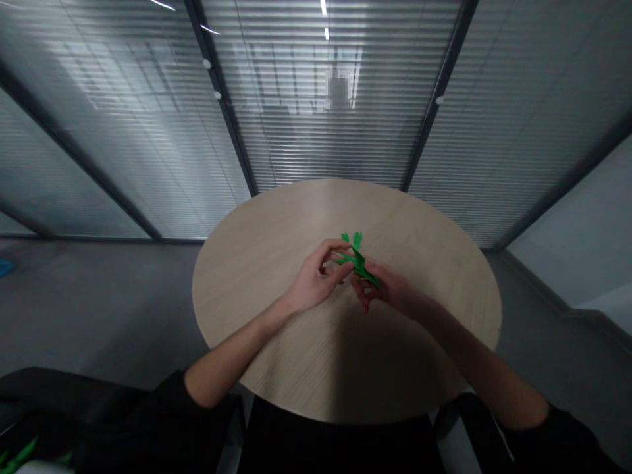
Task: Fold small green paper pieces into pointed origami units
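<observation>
A folded piece of green paper (359, 262), possibly origami, is held up above the middle of a round wooden table (291, 263). Two pointed flaps stick up at its far end. My left hand (316, 280) curls its fingers around the paper's left side. My right hand (380, 288) pinches the lower end, with its fingers partly under the paper. The hands nearly meet, and they hide part of the fold.
Glass partitions with slatted blinds (316, 131) stand beyond the table, with a blurred person (338, 92) behind them. Grey floor (99, 316) surrounds the table. A dark surface at bottom left holds green pieces (17, 456). A small blue thing (4, 267) lies at the left edge.
</observation>
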The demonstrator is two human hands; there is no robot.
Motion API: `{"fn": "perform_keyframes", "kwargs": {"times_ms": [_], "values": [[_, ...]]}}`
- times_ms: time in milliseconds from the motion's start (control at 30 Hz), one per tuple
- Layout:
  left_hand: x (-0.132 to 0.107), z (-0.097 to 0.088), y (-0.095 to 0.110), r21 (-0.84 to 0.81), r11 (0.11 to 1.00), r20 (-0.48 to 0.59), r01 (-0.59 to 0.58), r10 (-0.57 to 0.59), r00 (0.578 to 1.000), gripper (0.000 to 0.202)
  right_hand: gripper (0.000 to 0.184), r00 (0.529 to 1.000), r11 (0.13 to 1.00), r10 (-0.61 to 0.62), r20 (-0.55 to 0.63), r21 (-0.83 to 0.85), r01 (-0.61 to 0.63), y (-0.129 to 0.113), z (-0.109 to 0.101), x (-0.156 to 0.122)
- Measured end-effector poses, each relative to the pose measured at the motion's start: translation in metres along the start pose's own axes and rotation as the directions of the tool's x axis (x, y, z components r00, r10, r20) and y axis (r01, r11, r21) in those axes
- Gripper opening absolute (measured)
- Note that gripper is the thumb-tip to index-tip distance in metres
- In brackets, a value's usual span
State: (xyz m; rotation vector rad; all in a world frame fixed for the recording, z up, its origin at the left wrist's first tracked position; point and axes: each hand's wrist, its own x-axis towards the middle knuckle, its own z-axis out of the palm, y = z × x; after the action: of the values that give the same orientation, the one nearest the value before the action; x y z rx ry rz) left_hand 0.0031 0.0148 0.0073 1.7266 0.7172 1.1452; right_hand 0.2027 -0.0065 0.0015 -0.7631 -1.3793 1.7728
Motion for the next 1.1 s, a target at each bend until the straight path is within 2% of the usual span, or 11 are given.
{"fn": "perform_keyframes", "kwargs": {"times_ms": [267,567,633,833,933,1100], "values": [[-0.001,-0.002,-0.004,0.031,0.999,0.012,-0.02,0.02,1.0,0.037,0.046,0.999,0.999,0.031,-0.026,0.044,-0.03,0.002,-0.001,0.002],[-0.004,-0.004,0.003,0.204,0.973,0.042,-0.104,0.098,0.994,0.043,0.048,0.997,0.995,0.06,-0.041,0.076,-0.057,0.003,-0.001,0.002],[-0.004,-0.003,0.004,0.199,0.974,0.039,-0.109,0.103,0.994,0.038,0.049,0.998,0.996,0.046,-0.04,0.08,-0.042,0.005,-0.001,0.002],[-0.001,-0.003,0.001,0.245,0.961,-0.001,-0.13,0.135,0.991,0.007,0.045,0.999,0.998,0.033,-0.032,0.056,-0.031,0.009,-0.001,0.004],[0.0,-0.003,-0.001,0.233,0.964,-0.006,-0.126,0.131,0.991,0.006,0.048,0.999,0.997,0.032,-0.015,0.066,-0.031,0.01,-0.004,0.005],[0.0,-0.002,-0.001,0.155,0.986,-0.028,-0.053,0.058,0.998,0.013,0.056,0.998,0.998,0.042,-0.038,0.051,-0.04,0.012,-0.006,0.005]]}}
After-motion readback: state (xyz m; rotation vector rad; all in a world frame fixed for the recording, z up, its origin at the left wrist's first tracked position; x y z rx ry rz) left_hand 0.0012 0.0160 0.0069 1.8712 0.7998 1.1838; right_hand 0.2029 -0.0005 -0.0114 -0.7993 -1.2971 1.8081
